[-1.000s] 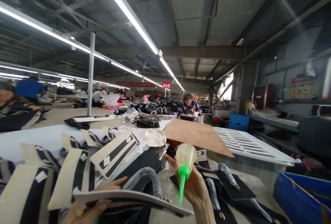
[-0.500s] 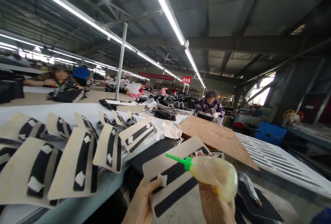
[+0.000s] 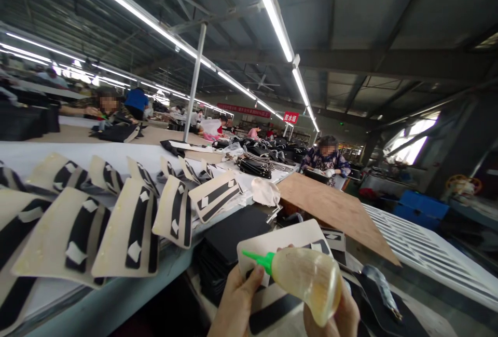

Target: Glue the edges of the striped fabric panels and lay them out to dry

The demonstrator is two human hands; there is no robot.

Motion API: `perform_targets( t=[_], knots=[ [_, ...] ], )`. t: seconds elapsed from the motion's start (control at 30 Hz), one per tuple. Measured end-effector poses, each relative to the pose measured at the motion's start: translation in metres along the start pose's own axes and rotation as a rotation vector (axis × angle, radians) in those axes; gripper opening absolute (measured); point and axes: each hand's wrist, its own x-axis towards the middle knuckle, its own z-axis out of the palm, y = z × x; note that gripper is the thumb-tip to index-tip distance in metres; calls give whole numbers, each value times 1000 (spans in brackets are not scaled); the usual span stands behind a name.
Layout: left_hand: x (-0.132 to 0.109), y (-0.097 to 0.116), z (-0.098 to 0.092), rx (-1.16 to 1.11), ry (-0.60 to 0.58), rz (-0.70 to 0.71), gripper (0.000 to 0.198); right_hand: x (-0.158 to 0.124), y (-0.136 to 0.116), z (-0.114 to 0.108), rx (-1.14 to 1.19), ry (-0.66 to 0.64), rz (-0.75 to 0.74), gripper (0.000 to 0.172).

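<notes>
i am noting the right hand (image 3: 330, 319) gripping the glue bottle (image 3: 307, 277), its nozzle now swinging nearer the panel (image 3: 288, 238) that the left hand (image 3: 237, 300) is pinching just beneath it; gluing appears imminent.

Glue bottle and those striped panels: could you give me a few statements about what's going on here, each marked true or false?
1. The right hand holds a translucent squeeze bottle with a green nozzle. True.
2. The nozzle points to the right, toward the plywood board. False: it points left.
3. The left hand holds a cream panel with black stripes behind the bottle. True.
4. The cream panels on the long table are plain, with no stripes. False: each carries black stripes and small white patches.
5. The seated person in patterned clothing works at the far end of the plywood board. True.
</notes>
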Motion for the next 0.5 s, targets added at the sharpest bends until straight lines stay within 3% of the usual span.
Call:
perform_targets(
  t=[0.1,0.2,0.3,0.5],
  knots=[
    [5,-12,-12,20,94,16,44,2,17,-8,48,67,-8,37],
    [9,-25,-22,52,163,22,38,6,19,-6,22,95,64,47],
    [9,-32,-25,48,147,-8,36,10,10,2,-40,40,132,44],
    [3,-27,-17,5,111,-43,54,14,6,7,-168,35,75,37]
  ],
)
